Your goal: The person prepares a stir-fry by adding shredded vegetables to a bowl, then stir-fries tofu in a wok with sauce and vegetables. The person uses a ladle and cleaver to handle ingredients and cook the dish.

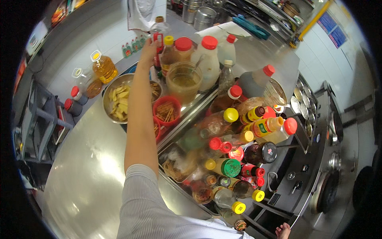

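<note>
My left hand (148, 52) reaches far forward over the counter and grips the side of a clear plastic bottle (158, 41) with a red label and a brown cap. Part of its fingers is hidden behind the bottle. Close by stand a yellow-capped bottle (167, 56), a red-lidded jar (183, 47) and an open plastic tub (184, 79) of cloudy liquid with a utensil in it. Below my forearm lies a steel bowl (105, 103) of sliced ginger-like pieces (121, 103). My right hand (283, 231) shows at the bottom right edge, fingers curled; whether it holds anything is unclear.
A metal tray (188, 118) is crowded with seasoning bottles and jars, some leaning. Red tubs (168, 100) hold dried bark-like pieces. Oil jugs (104, 68) line the wall. To the right is a stove (294, 179) with a wok (328, 191). A steel worktop (86, 179) extends left.
</note>
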### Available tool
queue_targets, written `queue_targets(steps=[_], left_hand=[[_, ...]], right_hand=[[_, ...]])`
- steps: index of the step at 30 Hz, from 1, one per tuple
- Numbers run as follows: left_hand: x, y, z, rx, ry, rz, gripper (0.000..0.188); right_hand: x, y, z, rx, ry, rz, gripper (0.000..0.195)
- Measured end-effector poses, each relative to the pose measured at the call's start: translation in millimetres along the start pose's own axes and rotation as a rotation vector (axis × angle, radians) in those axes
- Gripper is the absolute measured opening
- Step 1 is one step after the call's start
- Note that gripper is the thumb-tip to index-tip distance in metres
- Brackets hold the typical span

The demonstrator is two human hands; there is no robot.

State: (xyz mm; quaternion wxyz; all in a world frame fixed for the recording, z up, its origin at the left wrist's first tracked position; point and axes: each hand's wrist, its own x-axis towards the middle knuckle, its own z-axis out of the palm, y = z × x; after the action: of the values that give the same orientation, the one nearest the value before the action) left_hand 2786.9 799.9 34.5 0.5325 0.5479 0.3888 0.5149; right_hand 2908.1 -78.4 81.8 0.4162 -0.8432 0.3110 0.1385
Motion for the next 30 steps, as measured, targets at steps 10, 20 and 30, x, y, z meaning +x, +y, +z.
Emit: queue_targets(steps=[10, 20, 30], left_hand=[[35.0, -34.1, 2.7, -0.162, -0.065, 0.011, 0.021], [-28.6, 74.6, -16.7, -0.416, -0.010, 0.142, 0.026], [-200.5, 270.8, -126.0, -0.306, -0.148, 0.506, 0.019]], right_hand=[[28.9, 33.5, -26.9, 0.069, 0.077, 0.026, 0.011], [85.4, 47.0, -15.7, 0.080, -0.086, -0.019, 0.015], [178.4, 32.4, 90.6, 0.071, -0.647, -0.144, 0.012]])
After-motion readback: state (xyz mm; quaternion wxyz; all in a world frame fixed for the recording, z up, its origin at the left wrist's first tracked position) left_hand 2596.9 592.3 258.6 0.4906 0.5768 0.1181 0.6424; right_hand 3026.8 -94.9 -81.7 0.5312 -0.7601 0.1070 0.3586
